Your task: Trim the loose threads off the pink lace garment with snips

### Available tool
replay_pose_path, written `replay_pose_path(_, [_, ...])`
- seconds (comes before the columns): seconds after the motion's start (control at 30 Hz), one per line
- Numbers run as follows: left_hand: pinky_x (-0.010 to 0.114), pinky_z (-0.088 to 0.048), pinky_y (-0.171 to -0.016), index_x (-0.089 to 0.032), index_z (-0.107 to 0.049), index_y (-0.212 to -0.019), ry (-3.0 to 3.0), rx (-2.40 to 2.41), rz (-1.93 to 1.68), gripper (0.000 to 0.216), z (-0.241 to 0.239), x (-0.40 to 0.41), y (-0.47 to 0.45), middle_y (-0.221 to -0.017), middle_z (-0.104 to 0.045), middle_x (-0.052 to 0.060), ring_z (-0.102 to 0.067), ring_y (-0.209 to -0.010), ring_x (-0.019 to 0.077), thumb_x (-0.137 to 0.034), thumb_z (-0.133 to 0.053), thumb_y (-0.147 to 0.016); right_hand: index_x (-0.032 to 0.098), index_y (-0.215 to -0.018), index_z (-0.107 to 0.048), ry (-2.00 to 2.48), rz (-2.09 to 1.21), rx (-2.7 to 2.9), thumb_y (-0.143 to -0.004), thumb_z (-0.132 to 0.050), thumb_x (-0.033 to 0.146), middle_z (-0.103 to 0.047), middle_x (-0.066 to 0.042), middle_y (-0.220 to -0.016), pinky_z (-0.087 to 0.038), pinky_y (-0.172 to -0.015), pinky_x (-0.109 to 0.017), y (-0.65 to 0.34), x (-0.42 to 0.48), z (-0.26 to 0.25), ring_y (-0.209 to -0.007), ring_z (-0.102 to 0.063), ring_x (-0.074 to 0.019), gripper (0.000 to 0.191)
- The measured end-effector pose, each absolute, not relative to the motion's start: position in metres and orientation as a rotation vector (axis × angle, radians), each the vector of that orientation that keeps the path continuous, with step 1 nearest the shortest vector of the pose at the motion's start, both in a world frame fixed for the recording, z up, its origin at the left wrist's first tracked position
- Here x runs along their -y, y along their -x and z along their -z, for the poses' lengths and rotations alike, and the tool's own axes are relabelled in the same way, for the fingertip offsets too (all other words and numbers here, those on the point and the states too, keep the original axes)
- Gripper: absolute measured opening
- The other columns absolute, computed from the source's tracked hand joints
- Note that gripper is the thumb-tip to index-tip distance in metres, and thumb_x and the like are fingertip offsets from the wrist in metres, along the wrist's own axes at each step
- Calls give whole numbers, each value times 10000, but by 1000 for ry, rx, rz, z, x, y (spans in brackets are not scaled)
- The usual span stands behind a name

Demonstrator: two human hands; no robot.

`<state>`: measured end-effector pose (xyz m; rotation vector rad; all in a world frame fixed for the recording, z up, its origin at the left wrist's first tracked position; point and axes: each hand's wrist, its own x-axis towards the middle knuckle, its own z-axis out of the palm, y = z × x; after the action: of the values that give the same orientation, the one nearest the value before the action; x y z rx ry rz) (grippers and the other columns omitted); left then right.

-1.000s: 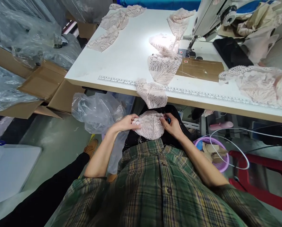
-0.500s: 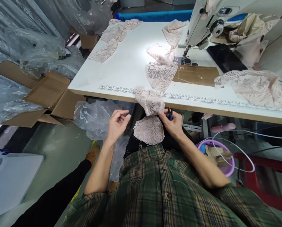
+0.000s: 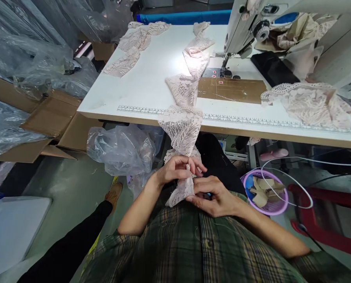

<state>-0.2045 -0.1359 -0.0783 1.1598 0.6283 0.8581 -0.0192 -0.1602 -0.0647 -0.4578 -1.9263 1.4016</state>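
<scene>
A chain of pale pink lace pieces [image 3: 182,129] runs down from the white sewing table over its front edge into my lap. My left hand [image 3: 173,171] pinches a folded end of this lace between thumb and fingers. Just right of it, my right hand [image 3: 215,196] grips the lower part of the same end, thumb toward me. A bit of blue from the thread snips [image 3: 209,195] shows among the right fingers; their blades are hidden.
A sewing machine [image 3: 240,33] stands at the table's right, with brown card by its needle. More lace [image 3: 309,104] lies right, another strip [image 3: 128,55] left. Below right are a purple basket [image 3: 269,212] and a white cable; at left, an open carton [image 3: 51,114] and plastic bags.
Both hands have come together nearer my body, and my left hand has taken hold of the lace. The chain has been drawn toward me, and the snips' blades no longer show.
</scene>
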Motion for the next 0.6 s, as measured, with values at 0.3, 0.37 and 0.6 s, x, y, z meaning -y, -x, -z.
replay_pose_path(0.3, [208, -453, -607, -139, -692, -972, -929, -1197, -877, 395, 58, 158, 221, -756, -702, 25, -605, -636, 106, -360, -849, -684, 159, -919, -631, 976, -1457, 1984, -1021, -269, 527, -506, 15, -664, -359, -575, -252, 7, 119, 75, -599, -438, -113, 526])
replay_pose_path(0.37, [209, -439, -578, -140, -717, -865, -959, -1238, -890, 326, 57, 159, 221, -721, -690, 21, -584, -612, 102, -383, -841, -686, 157, -883, -630, 991, -1424, 2011, -1017, -257, 548, -485, 20, -634, -350, -577, -260, 13, 112, 78, -585, -435, -116, 557])
replay_pose_path(0.6, [213, -417, -551, -143, -746, -870, -1058, -1277, -917, 324, 55, 162, 221, -769, -709, 47, -564, -608, 105, -449, -762, -765, 174, -824, -644, 867, -1311, 2095, -998, -338, 557, -519, 16, -626, -347, -595, -260, 31, 100, 76, -590, -456, -120, 520])
